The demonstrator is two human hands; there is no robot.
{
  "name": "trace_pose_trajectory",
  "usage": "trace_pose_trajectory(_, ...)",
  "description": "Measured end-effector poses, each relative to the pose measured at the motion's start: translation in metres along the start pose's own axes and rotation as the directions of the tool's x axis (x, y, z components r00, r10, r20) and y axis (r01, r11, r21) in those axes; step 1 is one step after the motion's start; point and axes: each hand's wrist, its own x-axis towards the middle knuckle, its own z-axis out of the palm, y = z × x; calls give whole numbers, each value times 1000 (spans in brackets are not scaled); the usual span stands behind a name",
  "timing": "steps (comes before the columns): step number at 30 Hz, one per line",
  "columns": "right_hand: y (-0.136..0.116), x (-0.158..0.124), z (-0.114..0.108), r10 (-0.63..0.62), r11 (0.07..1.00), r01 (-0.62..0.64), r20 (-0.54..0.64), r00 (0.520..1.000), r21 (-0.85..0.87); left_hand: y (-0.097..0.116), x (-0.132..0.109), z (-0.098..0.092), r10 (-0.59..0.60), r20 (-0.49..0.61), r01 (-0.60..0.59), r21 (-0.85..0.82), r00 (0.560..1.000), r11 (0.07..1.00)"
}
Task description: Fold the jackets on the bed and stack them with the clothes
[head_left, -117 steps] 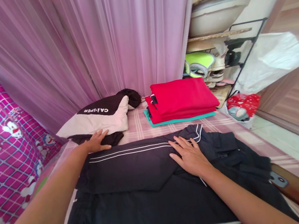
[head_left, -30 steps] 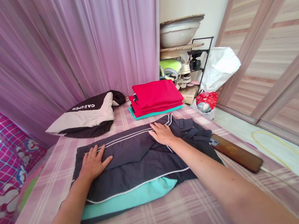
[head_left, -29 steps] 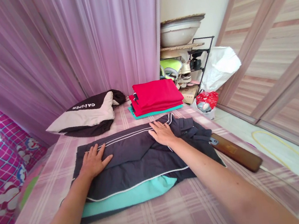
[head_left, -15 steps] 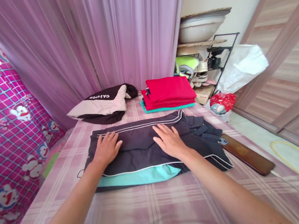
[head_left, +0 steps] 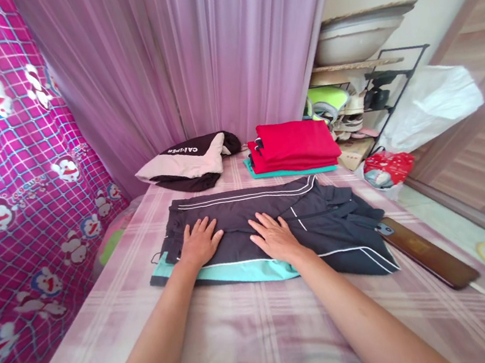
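A dark navy garment (head_left: 304,214) with white piping and a teal panel lies partly folded on the pink plaid bed sheet (head_left: 260,339). My left hand (head_left: 199,243) lies flat on its left half, fingers spread, holding nothing. Flat beside it, my right hand (head_left: 275,239) presses the middle of the garment, fingers apart. The garment's crumpled right part spreads toward the bed's edge.
Behind the garment sit a cream-and-black folded top (head_left: 186,161) and a stack of folded red and teal clothes (head_left: 295,146). A phone in a brown case (head_left: 426,250) lies at the right. A shoe rack (head_left: 364,105), white bag (head_left: 429,104) and purple curtain (head_left: 203,58) stand beyond.
Both hands have slid toward me across the garment, from its far piped edge to its near half. The view has pulled back and swung left.
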Motion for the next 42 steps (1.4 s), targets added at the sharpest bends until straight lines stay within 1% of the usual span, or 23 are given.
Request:
trace_pose_trajectory(3, -1, 0, -2, 3, 1000, -3, 21, 1000, -5, -2, -11, -11, -5, -47, 4, -18, 999, 1000)
trace_pose_trajectory(6, -7, -1, -6, 37, 999, -36, 47, 998, -13, -14, -25, -19, -49, -118, 49, 0, 992, 999)
trace_pose_trajectory(8, -13, -4, -10, 74, 997, -74, 45, 996, -10, -28, -34, -20, -123, -122, 123, -3, 985, 992)
trace_pose_trajectory(10, -21, -11, -10, 86, 996, -86, 1, 996, -2, -43, -41, -18, -203, -98, 200, -39, 974, 979)
trace_pose_trajectory(12, -27, -19, -7, 66, 998, -66, -40, 997, -7, -55, -46, -15, -242, -98, 232, -102, 965, 967)
trace_pose_trajectory(14, -31, -25, 0, 51, 998, -52, -51, 997, -27, -65, -50, -14, -265, -123, 241, -177, 956, 954)
trace_pose_trajectory(16, -31, -29, 8, 50, 998, -53, -54, 997, -44, -71, -53, -15, -325, -139, 285, -248, 936, 926)
trace_pose_trajectory(18, -31, -30, 13, 52, 997, -56, -73, 996, -50, -77, -56, -18, -412, -136, 357, -309, 901, 882)
trace_pose_trajectory(20, -30, -30, 15, 52, 997, -56, -85, 995, -54, -81, -59, -21, -485, -127, 416, -356, 865, 837)
trace_pose_trajectory(22, -30, -30, 15, 52, 996, -58, -94, 994, -61, -85, -63, -22, -527, -113, 451, -386, 842, 805)
trace_pose_trajectory(24, -30, -31, 15, 51, 996, -59, -110, 993, -71, -88, -67, -21, -538, -107, 453, -416, 836, 788)
trace_pose_trajectory(26, -30, -32, 16, 48, 996, -57, -127, 991, -75, -88, -71, -18, -522, -120, 416, -466, 844, 781)
trace_pose_trajectory(30, -30, -33, 18, 36, 996, -47, -152, 988, -71, -87, -78, -12, -436, -167, 287, -542, 885, 790)
trace_pose_trajectory(32, -29, -32, 18, 36, 997, -47, -157, 987, -69, -87, -79, -9, -403, -170, 254, -547, 899, 798)
trace_pose_trajectory(42, -29, -32, 17, 39, 997, -48, -154, 987, -58, -90, -75, -4, -444, -140, 286, -590, 885, 755)
